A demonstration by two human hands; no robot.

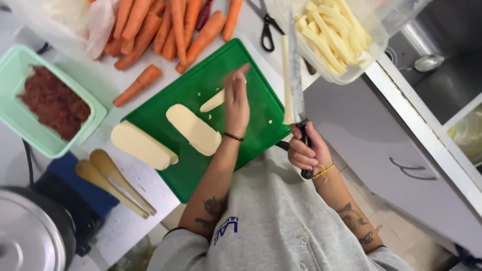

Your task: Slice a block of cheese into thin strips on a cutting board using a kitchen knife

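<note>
My right hand (307,153) grips the black handle of a long knife (294,75). The blade points away from me, and a pale potato strip (286,75) lies along it. My left hand (236,103) hovers over the green cutting board (251,75), its fingers blurred and holding nothing, just right of a small potato piece (213,101). A flat potato slab (193,128) lies in the middle of the board. A thicker potato slab (142,145) overhangs the board's left edge.
Carrots (165,30) are piled behind the board, with one loose carrot (137,85) and scissors (266,27). A clear tub of potato sticks (334,35) stands far right. A mint tub of red mince (50,103), wooden spoons (113,183) and a pot lid (30,233) sit left. The sink (442,60) lies right.
</note>
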